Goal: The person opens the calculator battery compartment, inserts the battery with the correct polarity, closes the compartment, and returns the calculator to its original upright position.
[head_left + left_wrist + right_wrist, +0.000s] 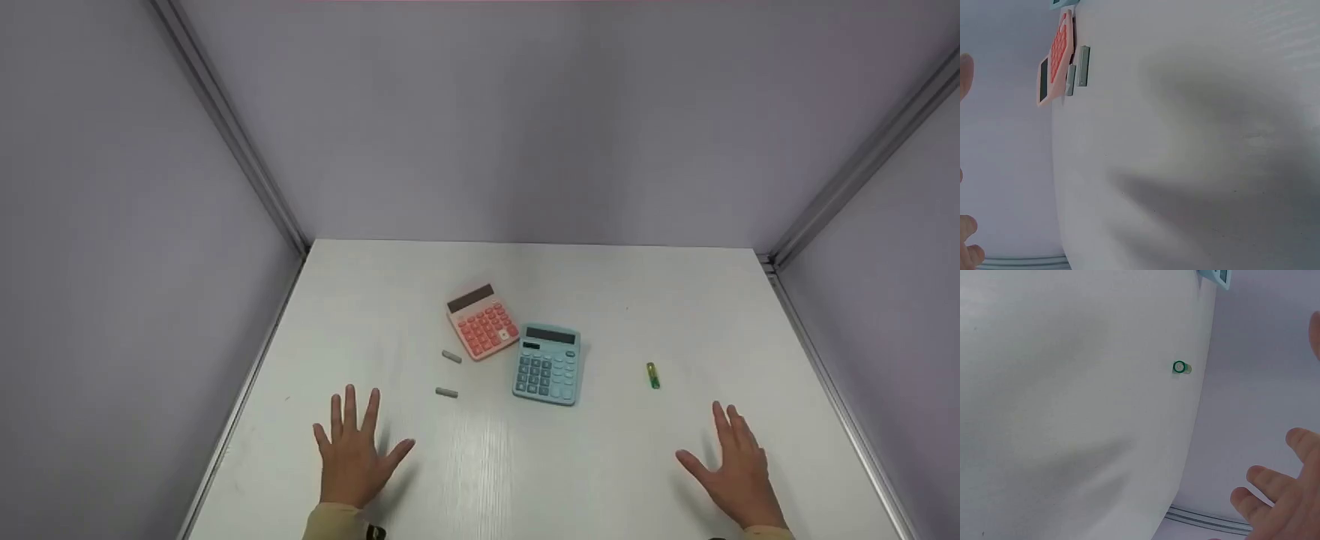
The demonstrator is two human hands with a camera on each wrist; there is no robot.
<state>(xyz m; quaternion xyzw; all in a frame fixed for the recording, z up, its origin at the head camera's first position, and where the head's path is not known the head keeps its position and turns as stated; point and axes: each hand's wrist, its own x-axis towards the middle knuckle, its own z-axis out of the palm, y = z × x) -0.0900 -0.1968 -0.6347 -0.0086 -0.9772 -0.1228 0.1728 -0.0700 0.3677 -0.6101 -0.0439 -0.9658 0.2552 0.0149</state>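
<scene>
With fingers spread, my left hand (351, 461) hovers over the front left of the white table and holds nothing. On the front right, my right hand (736, 476) is likewise spread above the surface with nothing in it. Near the middle lie a pink calculator (484, 324), turned at an angle, and a blue calculator (548, 364) close to its right. Two small grey bars (451, 356), seen also as grey bars (1083, 66) in the left wrist view, lie left of the calculators. A green and yellow battery-like cylinder (653, 376) lies nearest my right hand.
The white table (480, 465) is bounded by a grey back wall (525, 120) and side panels. Metal rails (240, 397) run along its left and right edges.
</scene>
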